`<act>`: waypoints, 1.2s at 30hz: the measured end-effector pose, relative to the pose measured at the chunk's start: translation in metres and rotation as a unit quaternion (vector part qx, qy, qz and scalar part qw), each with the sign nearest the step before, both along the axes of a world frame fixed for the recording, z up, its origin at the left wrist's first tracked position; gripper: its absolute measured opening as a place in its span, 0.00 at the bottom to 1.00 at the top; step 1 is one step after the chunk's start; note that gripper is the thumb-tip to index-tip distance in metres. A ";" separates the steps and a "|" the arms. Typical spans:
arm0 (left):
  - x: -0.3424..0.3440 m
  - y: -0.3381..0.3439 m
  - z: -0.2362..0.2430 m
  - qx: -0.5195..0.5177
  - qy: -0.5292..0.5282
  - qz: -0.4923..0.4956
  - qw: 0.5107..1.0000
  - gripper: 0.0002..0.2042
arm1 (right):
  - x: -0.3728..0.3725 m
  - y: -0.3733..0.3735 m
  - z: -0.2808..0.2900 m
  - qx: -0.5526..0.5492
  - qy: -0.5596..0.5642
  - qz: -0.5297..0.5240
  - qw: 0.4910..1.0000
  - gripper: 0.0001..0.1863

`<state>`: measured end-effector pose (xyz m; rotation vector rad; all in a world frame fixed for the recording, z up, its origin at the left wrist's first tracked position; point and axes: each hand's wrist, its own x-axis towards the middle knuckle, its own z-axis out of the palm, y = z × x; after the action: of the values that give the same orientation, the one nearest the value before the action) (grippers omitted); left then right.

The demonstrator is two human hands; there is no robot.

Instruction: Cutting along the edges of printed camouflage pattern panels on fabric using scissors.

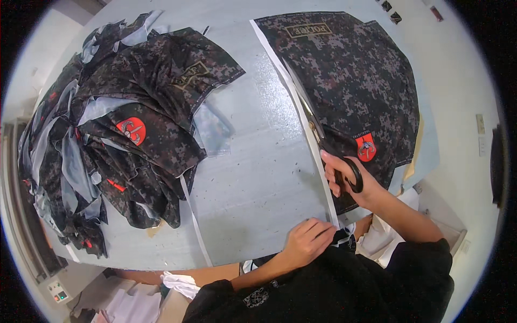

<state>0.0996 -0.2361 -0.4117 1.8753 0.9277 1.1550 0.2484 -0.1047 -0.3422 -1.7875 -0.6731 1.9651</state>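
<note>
A dark digital-camouflage fabric piece (366, 70) with a red patch lies on the right side of the pale table (242, 183), a narrow white strip (262, 37) running along its left edge. My right hand (347, 180) grips black-handled scissors (311, 121), whose long blades lie along that edge, beside the strip. Close to the table's front edge, my left hand (309, 239) has its fingers closed on the lower end of the white strip.
A crumpled pile of similar camouflage pieces (118, 81), with red patches and pale undersides, covers the left of the table. A machine with rollers and a control box (56, 290) stands at the far left. Boxes with white fabric (129, 304) sit below the front edge.
</note>
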 end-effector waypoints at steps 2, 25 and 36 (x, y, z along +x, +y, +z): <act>-0.002 0.000 0.000 -0.001 -0.002 -0.001 1.000 0.12 | -0.003 0.007 -0.002 -0.012 0.000 0.012 1.000 0.26; -0.029 0.002 0.016 -0.030 -0.022 -0.005 0.999 0.11 | -0.041 0.087 0.003 0.036 -0.048 0.053 0.997 0.28; -0.031 0.006 0.020 -0.044 -0.037 -0.022 0.998 0.09 | -0.055 0.145 0.002 0.035 -0.013 0.033 0.999 0.30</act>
<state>0.0683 -0.2300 -0.3916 1.7627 0.8768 1.1312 0.1936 0.0407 -0.3402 -1.7728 -0.8097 1.9390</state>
